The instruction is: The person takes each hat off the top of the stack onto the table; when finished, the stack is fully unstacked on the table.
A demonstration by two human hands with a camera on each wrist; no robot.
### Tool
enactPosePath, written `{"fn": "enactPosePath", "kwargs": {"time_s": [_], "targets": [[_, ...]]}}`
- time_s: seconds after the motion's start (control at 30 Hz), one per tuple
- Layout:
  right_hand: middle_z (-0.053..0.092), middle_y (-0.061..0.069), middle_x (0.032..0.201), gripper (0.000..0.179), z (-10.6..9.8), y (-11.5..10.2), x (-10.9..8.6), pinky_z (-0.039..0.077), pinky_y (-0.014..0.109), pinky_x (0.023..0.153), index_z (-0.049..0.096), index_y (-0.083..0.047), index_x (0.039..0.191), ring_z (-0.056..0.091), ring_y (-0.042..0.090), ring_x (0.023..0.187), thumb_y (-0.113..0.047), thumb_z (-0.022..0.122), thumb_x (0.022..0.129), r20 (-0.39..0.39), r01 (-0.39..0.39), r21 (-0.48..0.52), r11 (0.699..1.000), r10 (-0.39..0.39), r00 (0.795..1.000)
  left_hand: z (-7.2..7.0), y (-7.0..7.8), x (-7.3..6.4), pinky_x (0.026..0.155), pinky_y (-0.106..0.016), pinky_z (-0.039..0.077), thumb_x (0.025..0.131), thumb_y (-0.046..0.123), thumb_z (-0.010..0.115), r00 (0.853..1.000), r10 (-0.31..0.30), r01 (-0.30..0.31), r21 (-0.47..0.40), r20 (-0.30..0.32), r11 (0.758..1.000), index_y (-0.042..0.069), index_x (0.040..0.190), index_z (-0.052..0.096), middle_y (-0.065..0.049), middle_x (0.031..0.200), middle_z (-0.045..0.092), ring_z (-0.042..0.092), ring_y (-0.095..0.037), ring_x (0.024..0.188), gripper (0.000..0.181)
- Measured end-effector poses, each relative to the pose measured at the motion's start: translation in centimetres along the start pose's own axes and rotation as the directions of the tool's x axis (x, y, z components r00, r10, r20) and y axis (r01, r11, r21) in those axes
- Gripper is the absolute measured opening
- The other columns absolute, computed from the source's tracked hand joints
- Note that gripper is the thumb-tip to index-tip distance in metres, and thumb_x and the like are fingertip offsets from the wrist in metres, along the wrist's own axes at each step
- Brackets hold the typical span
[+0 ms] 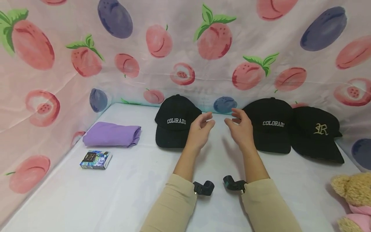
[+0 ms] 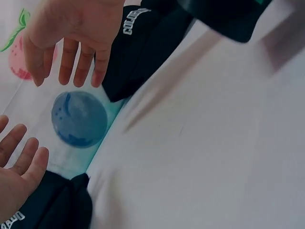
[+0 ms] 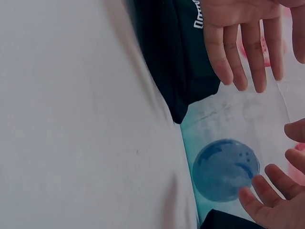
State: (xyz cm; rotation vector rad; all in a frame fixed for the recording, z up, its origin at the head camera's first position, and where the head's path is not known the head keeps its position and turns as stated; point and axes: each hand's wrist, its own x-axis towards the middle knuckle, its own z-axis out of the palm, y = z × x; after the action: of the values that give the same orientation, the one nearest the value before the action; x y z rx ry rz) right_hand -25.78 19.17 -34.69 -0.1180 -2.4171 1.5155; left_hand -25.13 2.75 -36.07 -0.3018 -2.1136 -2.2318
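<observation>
My left hand (image 1: 200,130) hovers over the white table beside the right edge of a black COLORADO cap (image 1: 174,135), its fingers loosely bent and holding nothing. Facing it, my right hand (image 1: 241,129) is raised in front of the left side of a second COLORADO cap (image 1: 272,138), also holding nothing. A gap separates the two hands, thumbs toward each other. In the left wrist view the right hand (image 2: 74,33) spreads its fingers at the top. The left hand (image 3: 243,33) appears with fingers extended in the right wrist view.
A black cap with a gold emblem (image 1: 314,138) adjoins the second cap's right side. Far left lie a folded purple cloth (image 1: 111,134) and a small patterned box (image 1: 95,160). A teddy bear (image 1: 357,193) sits front right. Fruit-printed fabric (image 1: 179,42) hangs behind.
</observation>
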Motion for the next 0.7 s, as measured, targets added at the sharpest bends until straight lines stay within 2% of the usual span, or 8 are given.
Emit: {"fn": "enactPosePath", "kwargs": {"time_s": [0.37,0.7], "targets": [[0.049,0.017,0.155,0.057,1.6,-0.9,-0.1,0.046,0.054,0.112,0.049,-0.012,0.153,0.049,0.038,0.142,-0.022,0.065,0.099,0.027,-0.014,0.037,0.999,0.013,1.0,-2.1,0.4,-0.2,0.114,-0.039,0.047,0.104,0.02,0.061,1.0,0.001,0.0,0.017,-0.029,1.0,0.012,0.145,0.059,-0.006,0.145,0.061,0.059,-0.022,0.134,0.042],[0.048,0.015,0.156,0.056,2.8,-1.4,-0.1,0.048,0.054,0.111,0.048,-0.014,0.152,0.049,0.037,0.142,-0.024,0.065,0.1,0.052,-0.012,0.055,0.998,0.009,0.999,-3.7,0.5,-0.1,0.118,-0.044,0.042,0.104,0.018,0.061,0.997,0.013,-0.012,0.012,-0.071,1.0,0.01,0.146,0.058,-0.011,0.147,0.06,0.057,-0.025,0.136,0.043]]}}
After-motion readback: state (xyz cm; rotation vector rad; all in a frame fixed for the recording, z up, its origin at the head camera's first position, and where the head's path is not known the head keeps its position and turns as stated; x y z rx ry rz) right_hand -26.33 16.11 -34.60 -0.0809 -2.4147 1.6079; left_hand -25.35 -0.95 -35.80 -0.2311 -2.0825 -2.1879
